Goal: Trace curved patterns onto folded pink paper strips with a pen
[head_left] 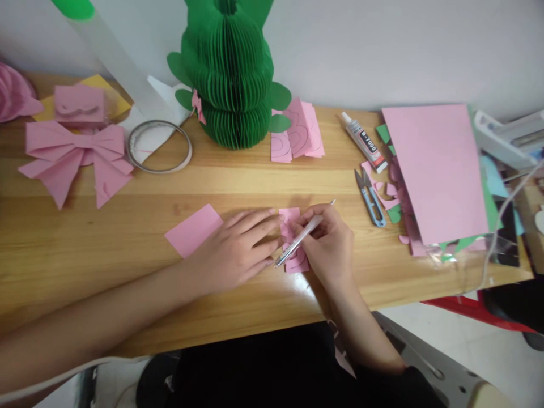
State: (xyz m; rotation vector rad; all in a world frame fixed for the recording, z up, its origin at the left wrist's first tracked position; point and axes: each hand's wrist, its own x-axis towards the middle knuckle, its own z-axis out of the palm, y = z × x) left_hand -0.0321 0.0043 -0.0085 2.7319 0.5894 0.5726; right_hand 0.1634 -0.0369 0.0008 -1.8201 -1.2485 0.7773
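A pen (295, 242) with a white and clear barrel is in my right hand (330, 241), whose fingers are closed around it. It slants across a small piece of pink paper (297, 266) marked with curved dark lines. My left hand (233, 246) lies flat and open on the table, fingertips at the paper's left edge. Partly beneath that hand's wrist side is a plain pink paper rectangle (191, 231). Part of the marked paper is hidden behind the pen and my right fingers.
Blue thread snips (370, 198), a B-7000 glue tube (364, 141) and pink sheets (437, 175) lie right. A green honeycomb paper figure (233, 79) stands behind, beside folded pink papers with drawn curves (300, 130). Leftward are a tape roll (187, 153) and a pink paper bow (79, 150).
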